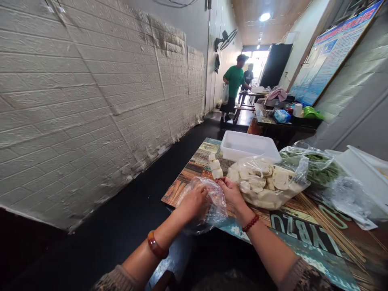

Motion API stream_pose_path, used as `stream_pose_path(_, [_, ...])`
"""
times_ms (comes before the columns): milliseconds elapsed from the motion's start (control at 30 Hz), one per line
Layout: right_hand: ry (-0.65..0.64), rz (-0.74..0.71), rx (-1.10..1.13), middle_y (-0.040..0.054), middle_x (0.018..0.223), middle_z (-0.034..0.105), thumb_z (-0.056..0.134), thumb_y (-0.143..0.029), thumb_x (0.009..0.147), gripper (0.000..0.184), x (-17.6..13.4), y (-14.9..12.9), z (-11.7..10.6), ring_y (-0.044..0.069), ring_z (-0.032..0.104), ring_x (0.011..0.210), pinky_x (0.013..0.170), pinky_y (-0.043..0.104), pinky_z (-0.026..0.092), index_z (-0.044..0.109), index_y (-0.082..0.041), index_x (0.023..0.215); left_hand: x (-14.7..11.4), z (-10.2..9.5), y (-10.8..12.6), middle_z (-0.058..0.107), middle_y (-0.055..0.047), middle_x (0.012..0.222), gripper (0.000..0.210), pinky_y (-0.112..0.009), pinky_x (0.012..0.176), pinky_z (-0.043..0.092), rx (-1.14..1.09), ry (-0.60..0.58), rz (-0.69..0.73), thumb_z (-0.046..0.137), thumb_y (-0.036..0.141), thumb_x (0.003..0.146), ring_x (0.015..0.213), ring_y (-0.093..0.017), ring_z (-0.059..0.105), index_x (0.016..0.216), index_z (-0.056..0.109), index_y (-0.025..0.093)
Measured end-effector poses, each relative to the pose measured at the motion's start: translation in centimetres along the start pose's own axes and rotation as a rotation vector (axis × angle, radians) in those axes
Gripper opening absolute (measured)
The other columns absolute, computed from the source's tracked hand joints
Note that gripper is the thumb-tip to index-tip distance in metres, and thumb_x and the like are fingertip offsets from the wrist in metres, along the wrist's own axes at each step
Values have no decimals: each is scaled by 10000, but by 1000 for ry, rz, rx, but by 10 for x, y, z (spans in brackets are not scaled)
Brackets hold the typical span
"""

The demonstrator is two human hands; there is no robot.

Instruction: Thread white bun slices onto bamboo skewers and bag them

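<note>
**A:** What are your hands doing up close?

**B:** My left hand [197,204] is curling down over a clear plastic bag [214,210] that's sagging over the near edge of the worktop [184,178]. The fingertips are hiding from view, so I can't tell how far they're spreading or if they're gripping. My right hand [232,194] is bringing thumb and fingertips close together by the bag's upper edge; can't tell whether they're pinching plastic or something behind it. Oh, and I'm wearing an amber bangle [157,244] on the left wrist, red beads [250,223] on the right.

**A:** What's sitting around them?

**B:** Thin sticks [336,234] are lying off to my right. A short row of white chunks [215,166] is pointing away just past my right fingertips, and a fat bag of white pieces [257,182] is slumping beside that hand. Behind it a white tub [250,146] is standing, with a bag of greens [321,167] bulging to its right.

**A:** And further back?

**B:** Green bowls [312,113] are sitting on another table, and beyond, someone in a green top [235,81] is carrying a plastic bag.
</note>
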State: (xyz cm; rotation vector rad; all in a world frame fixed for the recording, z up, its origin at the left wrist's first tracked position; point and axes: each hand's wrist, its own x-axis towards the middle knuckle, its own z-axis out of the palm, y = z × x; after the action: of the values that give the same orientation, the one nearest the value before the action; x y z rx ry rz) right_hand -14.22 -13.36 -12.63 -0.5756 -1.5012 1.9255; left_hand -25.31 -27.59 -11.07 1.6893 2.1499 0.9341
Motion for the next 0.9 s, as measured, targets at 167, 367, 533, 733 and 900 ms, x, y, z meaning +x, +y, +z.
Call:
stream_pose_path(167, [-29,55,11,42,994,682,625,-287,945,188,-1,3,7,163,671,787,681,323,576,646,-137,1057,3,4,-10,334,-235,1520,969,-722,1086,101,314,-165,-36,839,501,537,1412,-512,183,1378,477,183])
stream_pose_path(367, [-9,14,139,0,921,732,786,-396,763,245,-10,-41,16,116,653,736,569,185,495,714,-210,906,29,0,-19,284,-175,1554,941,-756,1052,115,361,-233,-15,844,556,482,1401,-524,175,1332,548,281])
stream_pose_path(533, [-90,91,200,85,975,765,807,-476,695,350,-27,-47,32,201,705,787,630,295,545,738,-194,890,55,11,-6,602,-134,1313,617,-594,1138,158,189,-177,94,834,413,548,1336,-455,344,1130,702,256])
stream_pose_path(733, [17,93,158,-3,734,708,827,-400,708,270,-6,-15,4,156,668,670,623,277,540,694,-173,768,37,-27,-30,351,-147,1555,769,-629,1137,40,349,-217,112,805,454,612,1445,-399,221,1317,566,261])
stream_pose_path(900, [71,44,120,29,941,687,633,-278,938,153,3,0,-11,159,666,779,699,330,562,659,-131,970,17,-58,-65,284,-186,1579,812,-666,1108,-12,220,3,-195,823,446,558,1460,-430,144,1295,574,210])
